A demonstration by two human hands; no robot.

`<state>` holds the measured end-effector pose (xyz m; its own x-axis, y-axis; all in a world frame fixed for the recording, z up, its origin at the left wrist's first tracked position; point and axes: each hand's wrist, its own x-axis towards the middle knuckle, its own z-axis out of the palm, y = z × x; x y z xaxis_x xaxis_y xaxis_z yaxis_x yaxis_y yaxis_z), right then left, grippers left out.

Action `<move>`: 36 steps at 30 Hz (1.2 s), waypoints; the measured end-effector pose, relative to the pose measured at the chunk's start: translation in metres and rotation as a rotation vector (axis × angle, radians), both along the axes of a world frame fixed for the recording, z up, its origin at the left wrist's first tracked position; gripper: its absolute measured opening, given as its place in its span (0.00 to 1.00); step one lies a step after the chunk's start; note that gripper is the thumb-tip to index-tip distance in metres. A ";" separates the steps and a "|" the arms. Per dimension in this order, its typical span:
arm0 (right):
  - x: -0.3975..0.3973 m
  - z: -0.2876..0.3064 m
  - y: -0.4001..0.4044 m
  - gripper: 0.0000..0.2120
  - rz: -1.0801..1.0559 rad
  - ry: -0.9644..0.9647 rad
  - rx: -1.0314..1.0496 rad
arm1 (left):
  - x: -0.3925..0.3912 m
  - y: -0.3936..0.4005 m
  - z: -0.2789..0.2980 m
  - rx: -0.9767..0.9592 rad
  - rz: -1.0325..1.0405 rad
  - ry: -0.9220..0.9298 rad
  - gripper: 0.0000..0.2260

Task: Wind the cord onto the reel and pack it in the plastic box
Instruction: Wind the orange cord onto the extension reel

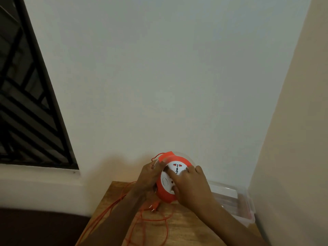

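Above the table (186,228), my left hand (149,176) and right hand (191,185) clasp the reel (168,180), while loose cord (152,219) could probably snag.

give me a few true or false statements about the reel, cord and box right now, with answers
1. Both hands hold the reel. True: the left hand grips its left edge and the right hand lies over its white face.
2. The reel already sits inside the plastic box. False: it is held up beside the box, to its left.
3. All the orange cord is wound up. False: loops lie loose on the wooden table.
4. The plug lies on the table below the reel. True.
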<state>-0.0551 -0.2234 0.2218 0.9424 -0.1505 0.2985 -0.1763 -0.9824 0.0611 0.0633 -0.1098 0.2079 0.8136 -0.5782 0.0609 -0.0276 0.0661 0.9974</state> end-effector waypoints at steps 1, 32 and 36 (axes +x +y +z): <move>0.003 -0.002 0.002 0.34 -0.028 -0.015 0.046 | -0.001 -0.001 -0.001 -0.017 0.016 0.017 0.20; 0.048 0.016 0.031 0.39 -0.136 -0.028 -0.303 | 0.073 0.005 0.006 -0.103 -0.221 0.143 0.23; 0.055 0.013 0.026 0.30 -0.194 -0.113 0.001 | 0.069 0.001 0.005 -0.117 -0.158 0.164 0.23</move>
<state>-0.0003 -0.1973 0.2350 0.8563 -0.3263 0.4003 -0.3680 -0.9294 0.0295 0.1327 -0.1089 0.2133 0.7184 -0.6956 0.0094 0.1538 0.1720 0.9730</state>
